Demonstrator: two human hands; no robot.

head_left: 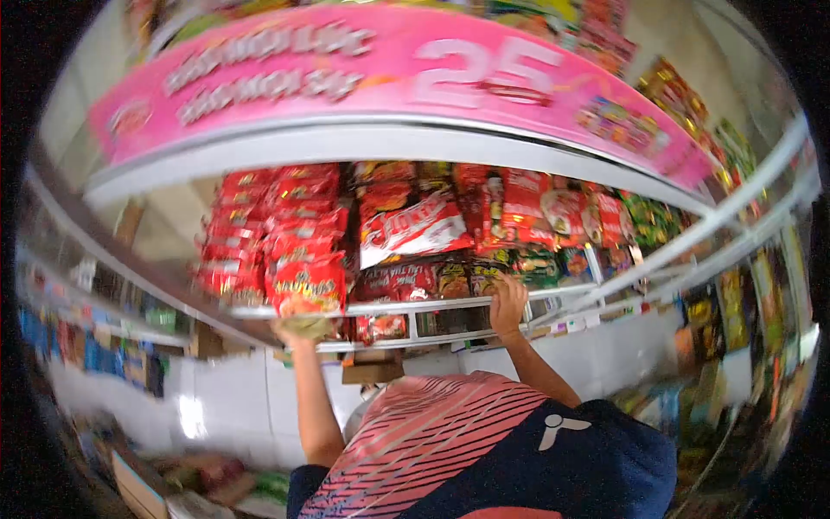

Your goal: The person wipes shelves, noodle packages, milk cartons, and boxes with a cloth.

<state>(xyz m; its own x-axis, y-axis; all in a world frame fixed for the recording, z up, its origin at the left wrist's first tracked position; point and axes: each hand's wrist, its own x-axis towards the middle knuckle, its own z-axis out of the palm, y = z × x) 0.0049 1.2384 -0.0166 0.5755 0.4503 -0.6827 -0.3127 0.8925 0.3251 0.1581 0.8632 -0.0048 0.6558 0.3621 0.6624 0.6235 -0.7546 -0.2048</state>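
Red noodle packets (pixel 307 284) stand in stacks on the left part of a white wire-fronted shelf (pixel 450 305). At the front of these stacks is my left hand (pixel 298 329), closed round a pale greenish thing that is blurred, just below the nearest red packet. My right hand (pixel 508 303) rests at the shelf's front rail, its fingers bent over the rail near some dark packets; whether it grips the rail is unclear. A red and white packet (pixel 413 229) lies tilted on other packs between the two hands.
A pink sign (pixel 346 65) spans the shelf edge above. More red packs (pixel 527 208) and green packs (pixel 648 221) fill the shelf's right part. A cardboard box (pixel 372 372) is under the shelf. Other stocked shelves stand at both sides.
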